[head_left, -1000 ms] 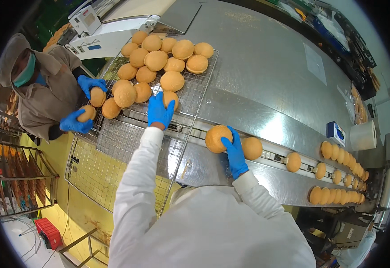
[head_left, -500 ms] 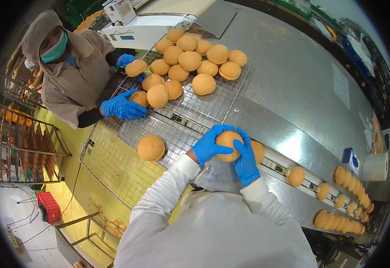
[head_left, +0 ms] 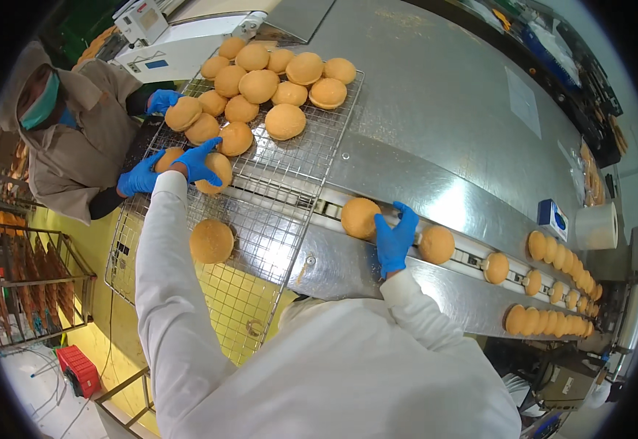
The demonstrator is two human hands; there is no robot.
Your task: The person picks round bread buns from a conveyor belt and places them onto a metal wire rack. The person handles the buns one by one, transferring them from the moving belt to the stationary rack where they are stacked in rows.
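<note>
My left hand [head_left: 197, 161], in a blue glove, reaches to the near left side of the upper wire rack. It grips a round golden bun [head_left: 219, 173], thumb and fingers around its sides. My right hand [head_left: 397, 238], also gloved in blue, is open beside another bun [head_left: 360, 218] on the narrow conveyor channel [head_left: 326, 208]. Its thumb is close to or touching that bun; I cannot tell which. A single bun [head_left: 211, 241] lies on the wire rack nearer me. More buns [head_left: 258, 85] crowd the upper wire rack [head_left: 326, 139].
Across the rack at left stands a co-worker [head_left: 85, 132] whose blue-gloved hand [head_left: 141, 175] touches a bun near mine. Further buns [head_left: 436, 244] sit along the channel to the right, between two rows of buns [head_left: 545, 322]. A white machine [head_left: 180, 47] stands behind the racks.
The bun between my hands is now on the conveyor channel. My left hand has gone left to a bun on the rack and shifted it nearer; my right hand stayed near the channel.
</note>
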